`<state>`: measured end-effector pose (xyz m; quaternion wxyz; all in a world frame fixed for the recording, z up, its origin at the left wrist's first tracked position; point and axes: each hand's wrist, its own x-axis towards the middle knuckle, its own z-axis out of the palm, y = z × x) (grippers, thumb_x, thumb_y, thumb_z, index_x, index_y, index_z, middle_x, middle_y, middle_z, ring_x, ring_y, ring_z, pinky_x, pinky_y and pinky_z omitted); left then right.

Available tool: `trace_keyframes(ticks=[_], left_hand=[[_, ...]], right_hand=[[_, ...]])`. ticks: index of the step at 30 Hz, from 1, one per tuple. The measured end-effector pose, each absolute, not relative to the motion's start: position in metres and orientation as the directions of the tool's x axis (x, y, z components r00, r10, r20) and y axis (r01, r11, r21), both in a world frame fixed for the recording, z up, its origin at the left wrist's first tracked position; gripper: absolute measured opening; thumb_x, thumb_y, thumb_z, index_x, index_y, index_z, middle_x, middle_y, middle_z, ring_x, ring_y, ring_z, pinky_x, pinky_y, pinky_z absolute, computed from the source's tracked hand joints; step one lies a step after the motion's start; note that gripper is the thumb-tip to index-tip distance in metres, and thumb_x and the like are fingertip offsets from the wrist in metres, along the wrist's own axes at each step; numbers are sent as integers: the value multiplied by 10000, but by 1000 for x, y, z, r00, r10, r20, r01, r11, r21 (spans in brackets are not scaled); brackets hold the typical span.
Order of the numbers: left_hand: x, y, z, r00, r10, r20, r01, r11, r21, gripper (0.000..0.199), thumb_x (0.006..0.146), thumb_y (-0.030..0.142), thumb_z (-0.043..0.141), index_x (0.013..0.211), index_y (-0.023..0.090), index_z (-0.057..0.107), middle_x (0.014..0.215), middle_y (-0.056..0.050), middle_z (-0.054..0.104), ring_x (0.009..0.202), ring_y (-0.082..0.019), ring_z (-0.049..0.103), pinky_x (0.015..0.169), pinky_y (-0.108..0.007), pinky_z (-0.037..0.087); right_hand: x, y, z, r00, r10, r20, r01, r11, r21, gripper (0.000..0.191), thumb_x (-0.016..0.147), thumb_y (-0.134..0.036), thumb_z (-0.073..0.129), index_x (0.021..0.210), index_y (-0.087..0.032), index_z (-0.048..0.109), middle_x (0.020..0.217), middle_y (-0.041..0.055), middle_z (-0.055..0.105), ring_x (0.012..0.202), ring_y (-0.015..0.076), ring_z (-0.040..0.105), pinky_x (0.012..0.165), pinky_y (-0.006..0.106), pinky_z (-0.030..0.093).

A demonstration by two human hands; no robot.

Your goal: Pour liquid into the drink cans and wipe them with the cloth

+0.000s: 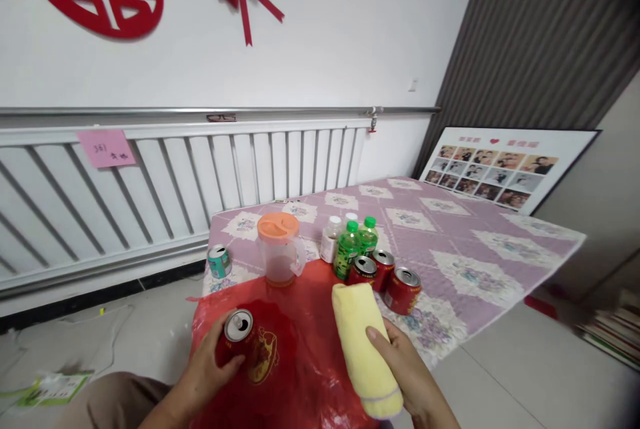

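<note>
A person's left hand (210, 362) grips an opened red can (237, 339) above a red plastic sheet (300, 349), while the right hand (400, 365) holds a folded yellow cloth (365, 349). Beyond them, an orange-lidded pitcher (279, 259), bottles (349, 249) and three more red cans (403, 292) stand on a purple floral tablecloth (410, 218).

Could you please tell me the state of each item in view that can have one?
Red can in the left hand: opened, held upright.
Yellow cloth in the right hand: rolled or folded.
Pitcher: lid on, upright.
Green-capped bottles: closed, upright.
White-capped bottles: closed, upright.
Three other red cans: upright, apparently opened.
Teal can: upright.
</note>
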<state>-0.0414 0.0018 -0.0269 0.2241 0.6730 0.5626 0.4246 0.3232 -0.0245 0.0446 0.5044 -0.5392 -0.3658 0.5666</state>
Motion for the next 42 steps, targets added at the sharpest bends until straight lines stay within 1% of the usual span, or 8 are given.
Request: trace_keyframes(ticks=[6, 10, 15, 19, 23, 29, 35, 42], left_hand=[[-39, -1, -25, 3, 953, 303, 571, -250, 782, 674, 671, 233, 691, 1324, 165, 542, 1361, -159, 646, 1289, -341, 592, 1125, -545, 443], [-36, -1, -21, -12, 953, 301, 560, -243, 792, 685, 645, 188, 678, 1317, 165, 545, 1372, -155, 638, 1306, -340, 577, 1137, -548, 425], [-34, -5, -16, -16, 963, 269, 548, -216, 808, 733, 616, 178, 688, 1335, 181, 543, 1377, -154, 634, 1315, -361, 563, 1152, -583, 389], [-35, -10, -18, -88, 966, 245, 560, -155, 814, 838, 606, 239, 733, 1400, 175, 470, 1455, -183, 557, 1373, -389, 491, 1171, -634, 327], [-31, -13, -19, -189, 948, 255, 551, -112, 827, 780, 595, 269, 736, 1329, 154, 498, 1382, -204, 605, 1296, -391, 562, 1135, -633, 383], [-18, -14, -16, -265, 924, 276, 576, -78, 814, 693, 595, 281, 739, 1245, 178, 521, 1283, -168, 662, 1228, -378, 608, 1093, -615, 433], [-12, -12, -14, -251, 925, 286, 589, -89, 803, 637, 619, 293, 727, 1210, 190, 512, 1215, -141, 686, 1151, -357, 645, 1053, -604, 465], [-9, -11, -12, -277, 909, 312, 603, -88, 793, 605, 595, 266, 728, 1167, 204, 540, 1165, -117, 700, 1121, -354, 656, 1038, -589, 479]], right_hand=[[265, 6, 62, -91, 977, -190, -369, -211, -905, 611, 591, -601, 835, 1034, -205, 692, 850, 84, 795, 680, 259, 718, 597, 338, 544], [236, 11, 56, -140, 968, -208, -398, -247, -883, 635, 604, -628, 822, 1087, -234, 699, 996, 104, 790, 926, 320, 725, 753, 408, 583], [227, 15, 33, -179, 962, -208, -359, -260, -896, 669, 620, -622, 814, 1159, -252, 671, 1159, 103, 751, 1057, 321, 692, 854, 427, 573], [220, 27, 19, -248, 942, -228, -260, -291, -921, 625, 701, -637, 753, 1123, -186, 656, 1142, 129, 748, 931, 288, 719, 791, 406, 575], [209, 36, 15, -292, 925, -242, -269, -322, -908, 665, 677, -638, 768, 1131, -179, 610, 1114, 134, 750, 896, 277, 724, 757, 390, 577], [206, 39, 22, -347, 922, -171, -371, -302, -878, 855, 628, -559, 844, 1319, -204, 486, 1218, 135, 708, 1050, 317, 695, 828, 422, 578], [214, 40, 15, -439, 888, -135, -363, -313, -878, 858, 681, -532, 828, 1391, -242, 444, 1268, 131, 688, 1112, 338, 674, 866, 460, 573], [212, 37, 17, -390, 909, -145, -334, -287, -898, 869, 695, -532, 797, 1413, -238, 405, 1301, 141, 658, 1088, 335, 680, 808, 443, 585]])
